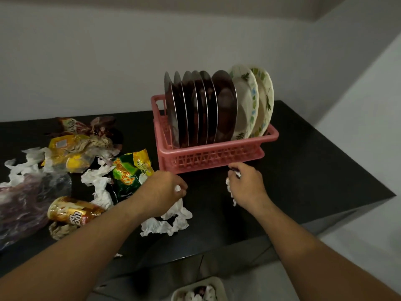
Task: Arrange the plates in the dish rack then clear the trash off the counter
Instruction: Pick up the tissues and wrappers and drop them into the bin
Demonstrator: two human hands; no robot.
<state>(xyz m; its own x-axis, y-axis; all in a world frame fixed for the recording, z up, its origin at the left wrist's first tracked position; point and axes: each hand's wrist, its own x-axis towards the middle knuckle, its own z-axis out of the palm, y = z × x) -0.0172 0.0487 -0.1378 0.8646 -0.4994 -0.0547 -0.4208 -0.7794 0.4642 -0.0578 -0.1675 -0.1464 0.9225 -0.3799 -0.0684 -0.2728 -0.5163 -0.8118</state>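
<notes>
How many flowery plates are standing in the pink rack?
2. Both stand at the right end of the pink rack: one flowery plate leans against the shiny metal plates, and the other flowery plate is behind it, outermost. None seem hidden.

One pink plastic dish rack (211, 158) holds six round steel plates (225, 109) and two cream floral plates (247, 101). Beside the fingers (181, 189): one green snack packet (130, 170), one gold can (73, 211), one yellow wrapper (71, 155).
</notes>
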